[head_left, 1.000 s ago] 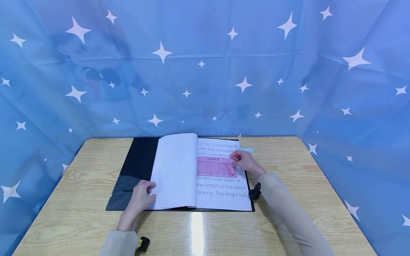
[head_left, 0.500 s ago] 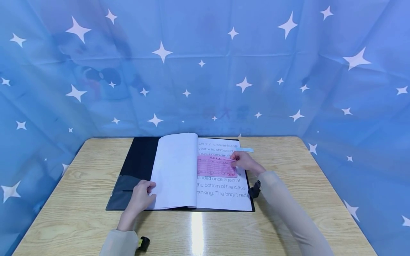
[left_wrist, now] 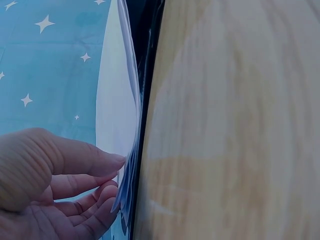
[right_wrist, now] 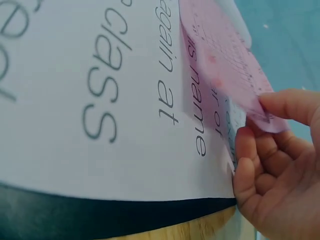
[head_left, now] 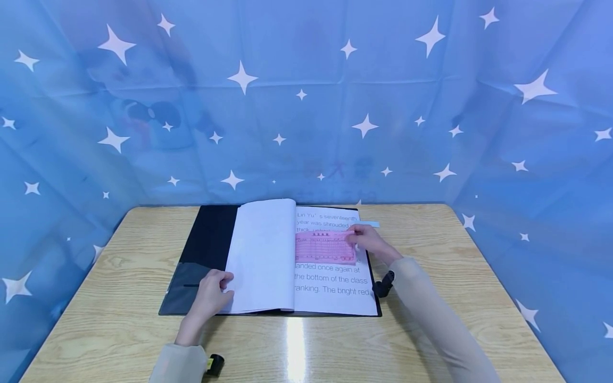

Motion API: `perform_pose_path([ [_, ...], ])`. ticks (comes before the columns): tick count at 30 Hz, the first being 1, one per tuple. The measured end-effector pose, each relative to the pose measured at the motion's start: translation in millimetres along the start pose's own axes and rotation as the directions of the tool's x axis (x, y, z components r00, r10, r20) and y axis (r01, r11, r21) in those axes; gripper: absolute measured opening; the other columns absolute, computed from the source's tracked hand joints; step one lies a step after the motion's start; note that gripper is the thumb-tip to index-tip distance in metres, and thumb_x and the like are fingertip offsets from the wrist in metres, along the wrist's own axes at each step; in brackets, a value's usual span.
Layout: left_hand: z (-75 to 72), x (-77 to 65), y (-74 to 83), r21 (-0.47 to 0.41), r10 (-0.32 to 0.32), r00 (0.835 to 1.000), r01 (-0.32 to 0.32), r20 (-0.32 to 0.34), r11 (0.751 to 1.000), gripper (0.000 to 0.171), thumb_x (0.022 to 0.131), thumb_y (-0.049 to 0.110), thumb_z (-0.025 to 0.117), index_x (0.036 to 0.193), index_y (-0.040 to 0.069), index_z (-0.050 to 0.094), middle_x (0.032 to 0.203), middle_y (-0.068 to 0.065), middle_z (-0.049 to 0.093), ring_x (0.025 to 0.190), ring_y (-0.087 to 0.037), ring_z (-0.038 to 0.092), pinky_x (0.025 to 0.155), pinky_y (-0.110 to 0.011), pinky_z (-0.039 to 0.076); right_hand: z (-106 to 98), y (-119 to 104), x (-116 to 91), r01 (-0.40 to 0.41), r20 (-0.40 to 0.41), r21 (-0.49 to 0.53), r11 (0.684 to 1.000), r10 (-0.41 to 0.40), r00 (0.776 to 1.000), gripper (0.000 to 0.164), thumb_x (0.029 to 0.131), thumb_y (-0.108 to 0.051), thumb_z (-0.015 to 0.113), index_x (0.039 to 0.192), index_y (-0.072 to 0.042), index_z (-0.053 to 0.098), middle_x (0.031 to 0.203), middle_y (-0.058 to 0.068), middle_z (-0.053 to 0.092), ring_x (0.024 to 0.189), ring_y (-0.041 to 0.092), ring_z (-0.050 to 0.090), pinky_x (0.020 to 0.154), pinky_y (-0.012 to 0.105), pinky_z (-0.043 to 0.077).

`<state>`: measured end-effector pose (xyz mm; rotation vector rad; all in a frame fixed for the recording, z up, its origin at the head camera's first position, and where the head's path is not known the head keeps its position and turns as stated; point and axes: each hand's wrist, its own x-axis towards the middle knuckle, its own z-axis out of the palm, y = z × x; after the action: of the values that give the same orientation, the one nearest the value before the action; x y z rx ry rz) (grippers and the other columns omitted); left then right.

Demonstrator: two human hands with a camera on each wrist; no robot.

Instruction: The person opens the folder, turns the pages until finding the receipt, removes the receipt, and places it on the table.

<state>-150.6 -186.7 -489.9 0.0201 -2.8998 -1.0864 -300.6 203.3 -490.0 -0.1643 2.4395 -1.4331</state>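
Observation:
A black folder (head_left: 210, 234) lies spread on the table with white pages in it. My left hand (head_left: 210, 291) is at the near left of the turned-over blank page (head_left: 261, 255); in the left wrist view, thumb and fingertips pinch the edges of the loose pages (left_wrist: 131, 165). Over the printed right page (head_left: 330, 298) sits a pink form slip (head_left: 323, 249) with a ruled grid. My right hand (head_left: 371, 242) pinches its right end between thumb and fingers. In the right wrist view the slip (right_wrist: 230, 55) is raised and tilted above the printed text.
A pale blue strip (head_left: 370, 224) sticks out past the right page's upper edge. The wooden table (head_left: 119, 276) surrounds the folder, and a blue star-patterned curtain (head_left: 297, 133) hangs behind it. Dark wrist devices (head_left: 383, 285) sit by the sleeves.
My right hand has moved slightly up and right, and the pink slip's position and tilt have shifted a little with it. My left hand stays in place.

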Motion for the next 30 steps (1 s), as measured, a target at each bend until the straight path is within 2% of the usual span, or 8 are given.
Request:
perform_pose_path([
  [7, -1.6, -0.9, 1.3, -0.006, 0.004, 1.0, -0.004, 0.01, 1.0, 0.028, 0.071, -0.008, 0.065, 0.099, -0.01, 0.064, 0.084, -0.011, 0.051, 0.076, -0.022, 0.048, 0.065, -0.034, 0.044, -4, 2, -2, -0.03, -0.013, 0.048, 0.998, 0.03, 0.999, 0.023, 0.089, -0.018, 0.06, 0.104, -0.001, 0.061, 0.093, 0.005, 0.059, 0.084, 0.02, 0.05, 0.072, 0.031, 0.04],
  [14, 0.0, 0.1, -0.1, -0.003, 0.004, 1.0, -0.004, 0.009, 1.0, 0.029, 0.071, -0.008, 0.065, 0.099, -0.01, 0.064, 0.083, -0.01, 0.051, 0.075, -0.022, 0.048, 0.065, -0.033, 0.043, -7, 2, -5, -0.054, -0.027, 0.085, 0.995, 0.056, 0.998, 0.025, 0.09, -0.017, 0.059, 0.108, 0.0, 0.06, 0.088, 0.003, 0.058, 0.076, 0.016, 0.05, 0.07, 0.029, 0.04],
  [30, 2.7, 0.7, -2.8, -0.009, 0.01, 1.0, -0.01, 0.01, 1.0, 0.029, 0.072, -0.007, 0.065, 0.101, -0.01, 0.063, 0.085, -0.011, 0.051, 0.076, -0.023, 0.047, 0.066, -0.034, 0.043, -23, 6, -16, -0.039, -0.038, 0.041, 0.998, 0.041, 0.998, 0.029, 0.089, -0.016, 0.06, 0.11, 0.004, 0.059, 0.089, 0.005, 0.061, 0.078, 0.017, 0.054, 0.076, 0.036, 0.045],
])
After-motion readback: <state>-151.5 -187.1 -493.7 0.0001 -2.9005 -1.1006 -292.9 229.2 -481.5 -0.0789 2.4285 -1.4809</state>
